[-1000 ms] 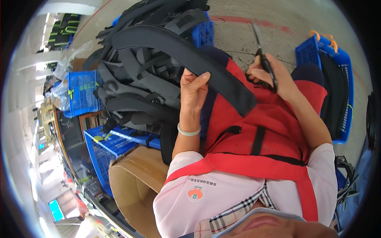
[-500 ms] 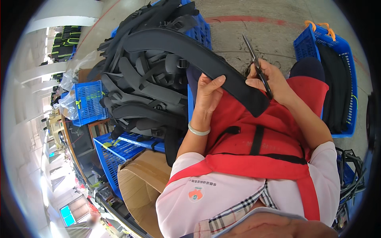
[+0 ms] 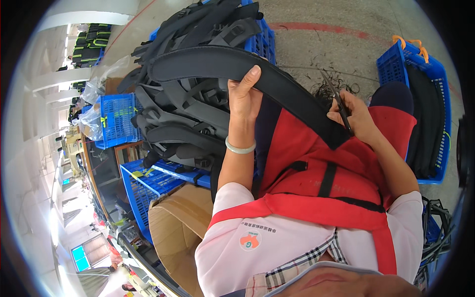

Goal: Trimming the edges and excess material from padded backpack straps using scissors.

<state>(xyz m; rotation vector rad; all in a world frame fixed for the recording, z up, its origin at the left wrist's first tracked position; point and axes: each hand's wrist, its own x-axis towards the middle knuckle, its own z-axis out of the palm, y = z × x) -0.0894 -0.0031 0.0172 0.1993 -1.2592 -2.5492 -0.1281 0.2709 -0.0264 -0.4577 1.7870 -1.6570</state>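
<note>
A long, curved black padded strap (image 3: 198, 63) runs from over the heap at the left down to my lap. My left hand (image 3: 245, 96) grips its middle, thumb on top and fingers beneath. My right hand (image 3: 354, 115) is closed on a pair of scissors (image 3: 338, 102) with black handles, their blades pointing up and away from me. The scissors lie beside the strap's near end. Behind the strap, similar black and grey straps with buckles (image 3: 193, 106) are piled on a blue crate (image 3: 267, 39).
At the right stands a blue crate (image 3: 438, 148) with orange handles, holding black padded pieces. Dark thread scraps (image 3: 326, 89) litter the floor ahead. An open cardboard box (image 3: 173, 227) and more blue crates (image 3: 116, 121) stand at my left. My lap is covered by a red apron (image 3: 297, 180).
My left hand has slid up and leftward along the strap, toward its middle. The right hand with the scissors has shifted slightly right and down.
</note>
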